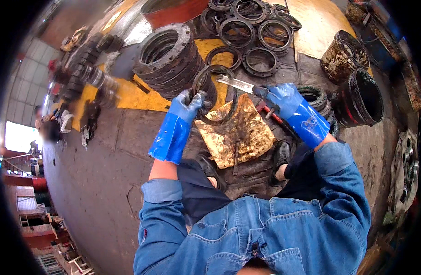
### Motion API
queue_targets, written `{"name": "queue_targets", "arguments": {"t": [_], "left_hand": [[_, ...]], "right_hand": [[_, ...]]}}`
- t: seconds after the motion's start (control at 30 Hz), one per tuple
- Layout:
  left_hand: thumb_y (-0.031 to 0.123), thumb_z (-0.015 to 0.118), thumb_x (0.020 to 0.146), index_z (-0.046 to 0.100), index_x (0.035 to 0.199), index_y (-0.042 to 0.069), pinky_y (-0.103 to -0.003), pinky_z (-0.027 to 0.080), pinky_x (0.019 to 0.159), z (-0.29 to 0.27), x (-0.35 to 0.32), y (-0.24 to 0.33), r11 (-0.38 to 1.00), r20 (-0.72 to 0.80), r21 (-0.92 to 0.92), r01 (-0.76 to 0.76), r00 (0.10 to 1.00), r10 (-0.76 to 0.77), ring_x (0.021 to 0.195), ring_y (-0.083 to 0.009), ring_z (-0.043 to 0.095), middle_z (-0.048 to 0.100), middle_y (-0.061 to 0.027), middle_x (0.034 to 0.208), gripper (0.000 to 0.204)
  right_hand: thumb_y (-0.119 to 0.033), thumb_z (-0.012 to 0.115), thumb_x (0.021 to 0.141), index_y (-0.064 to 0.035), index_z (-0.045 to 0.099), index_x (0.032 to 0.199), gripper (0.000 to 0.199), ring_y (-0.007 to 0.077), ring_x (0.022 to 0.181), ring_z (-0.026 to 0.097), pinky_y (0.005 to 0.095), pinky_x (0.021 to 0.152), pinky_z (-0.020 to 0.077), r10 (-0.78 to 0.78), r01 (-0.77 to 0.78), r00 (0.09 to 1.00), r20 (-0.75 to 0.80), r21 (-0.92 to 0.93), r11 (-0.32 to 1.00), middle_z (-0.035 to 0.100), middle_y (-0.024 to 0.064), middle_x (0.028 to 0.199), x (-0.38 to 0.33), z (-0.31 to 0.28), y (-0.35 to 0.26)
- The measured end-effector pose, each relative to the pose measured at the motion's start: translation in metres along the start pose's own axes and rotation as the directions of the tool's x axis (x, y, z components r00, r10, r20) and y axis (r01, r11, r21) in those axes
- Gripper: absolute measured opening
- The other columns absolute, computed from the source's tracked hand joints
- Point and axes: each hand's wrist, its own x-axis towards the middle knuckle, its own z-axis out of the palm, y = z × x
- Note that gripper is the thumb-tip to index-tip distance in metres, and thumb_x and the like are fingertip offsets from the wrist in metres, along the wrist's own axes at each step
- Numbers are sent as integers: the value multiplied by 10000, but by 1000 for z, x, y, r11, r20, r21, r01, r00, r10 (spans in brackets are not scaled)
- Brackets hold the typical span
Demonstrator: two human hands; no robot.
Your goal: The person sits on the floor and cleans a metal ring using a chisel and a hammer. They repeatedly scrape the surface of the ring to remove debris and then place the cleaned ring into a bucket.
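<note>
Denim jacket [261, 224] closest at 6 o'clock; blue-gloved hands work a ring and blade near 12

Dark, grimy ring [227, 115] is held up just above centre, toward 12 o'clock, over the top edge of a stained gold-brown sheet [256, 133]. Left hand [188, 101], at 11 o'clock, is closed on the ring's left rim, fingers curled round it. Right hand [280, 97], at 2 o'clock, is wrapped round the dark handle of a flat-bladed tool [238, 84]; blade points to 11 o'clock, tip at the ring's upper part. Can't tell if metal touches rim.

Red tool [276, 118] lies just below the right glove, partly hidden. Narrow dark bar [236, 158] sits across the sheet's near edge, at 5 o'clock. Black shoes [281, 160] flank the sheet, dark trousers [200, 183] behind them.

Farther out: tall stack of thick rings [169, 68] at 11 o'clock, loose ring pile [261, 62] at 1, red tub [173, 13] past the stack between 11 and 12. Two crusted buckets [338, 64] near 2. Yellow floor sheeting [128, 96] at 10. Blurred person [49, 128] far off at 9.
</note>
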Motion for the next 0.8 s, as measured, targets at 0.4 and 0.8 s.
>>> {"name": "queue_targets", "arguments": {"t": [0.4, 0.8], "left_hand": [[171, 608, 899, 610, 1063, -27, -275, 477, 691, 18, 17, 1, 956, 28, 283, 80, 995, -91, 763, -117, 586, 673, -65, 876, 257], [329, 593, 833, 636, 984, 55, -469, 491, 753, 55, 46, -13, 381, 158, 887, -260, 947, 279, 871, -398, 617, 649, -219, 909, 316]], "right_hand": [[-98, 554, 752, -135, 520, 1282, 532, 213, 716, 600, 348, 581, 479, -388, 394, 917, 97, -382, 836, 624, 93, 1104, 20, -92, 15], [-196, 688, 850, 0, 622, 1132, 350, 190, 877, 636, 315, 809, 522, 999, 8, -44, -32, 999, 32, 653, 62, 1044, -201, -63, 132]]}}
